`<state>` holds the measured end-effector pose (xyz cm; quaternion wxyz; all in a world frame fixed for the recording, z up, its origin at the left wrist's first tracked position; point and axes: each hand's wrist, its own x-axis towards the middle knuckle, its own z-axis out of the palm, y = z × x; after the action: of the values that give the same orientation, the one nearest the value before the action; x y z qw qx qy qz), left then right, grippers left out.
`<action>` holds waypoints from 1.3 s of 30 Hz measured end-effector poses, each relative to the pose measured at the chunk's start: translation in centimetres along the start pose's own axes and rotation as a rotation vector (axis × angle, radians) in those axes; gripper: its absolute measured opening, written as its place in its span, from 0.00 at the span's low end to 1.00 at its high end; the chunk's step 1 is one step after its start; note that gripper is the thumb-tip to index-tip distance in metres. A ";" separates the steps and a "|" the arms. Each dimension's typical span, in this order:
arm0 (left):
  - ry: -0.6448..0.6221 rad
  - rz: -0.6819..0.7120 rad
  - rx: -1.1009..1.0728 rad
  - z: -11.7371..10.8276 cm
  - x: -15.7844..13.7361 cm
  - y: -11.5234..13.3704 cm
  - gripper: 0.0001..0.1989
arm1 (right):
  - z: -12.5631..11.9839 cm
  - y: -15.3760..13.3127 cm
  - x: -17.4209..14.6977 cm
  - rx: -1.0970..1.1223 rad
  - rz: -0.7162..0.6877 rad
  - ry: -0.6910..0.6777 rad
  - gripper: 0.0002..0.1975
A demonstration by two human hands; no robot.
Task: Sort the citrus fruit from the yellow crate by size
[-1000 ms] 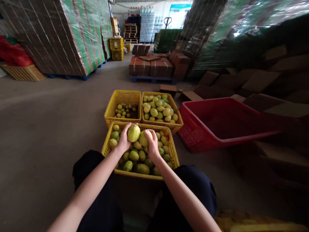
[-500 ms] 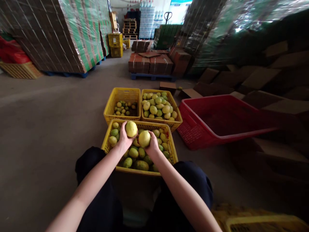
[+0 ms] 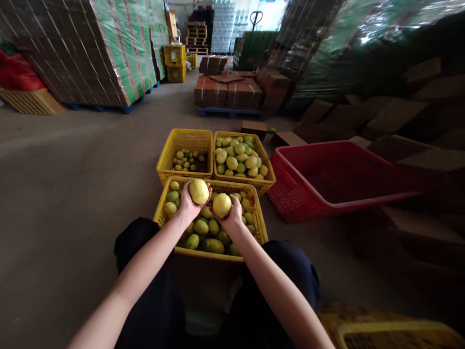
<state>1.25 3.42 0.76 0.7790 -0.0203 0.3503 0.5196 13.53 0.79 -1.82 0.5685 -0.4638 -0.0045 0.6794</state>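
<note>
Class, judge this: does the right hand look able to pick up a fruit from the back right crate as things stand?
Probably not: the right hand already holds a yellow fruit. With that set down, the way looks free, as the back right crate is open above.

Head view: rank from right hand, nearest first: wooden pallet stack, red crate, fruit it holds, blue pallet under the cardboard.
1. Fruit: in the right hand.
2. Red crate: on the right.
3. Blue pallet: ahead, under the cardboard.
4. Wooden pallet stack: far back, slightly left.
</note>
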 end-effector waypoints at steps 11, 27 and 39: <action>-0.175 0.036 0.011 0.0 -0.3 0.5 0.22 | 1.2 -0.9 -1.5 0.157 0.024 -0.071 0.08; 0.030 0.113 -0.032 -0.6 0.6 0.5 0.12 | 1.1 -0.8 -0.8 0.143 0.041 -0.021 0.10; -0.054 0.234 0.075 -0.2 -0.8 0.8 0.12 | 0.3 -0.3 -0.2 -0.022 0.022 -0.095 0.08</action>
<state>0.32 2.99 1.31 0.7225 0.0639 0.3483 0.5939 13.57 0.87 -1.32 0.5550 -0.4372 -0.0340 0.7069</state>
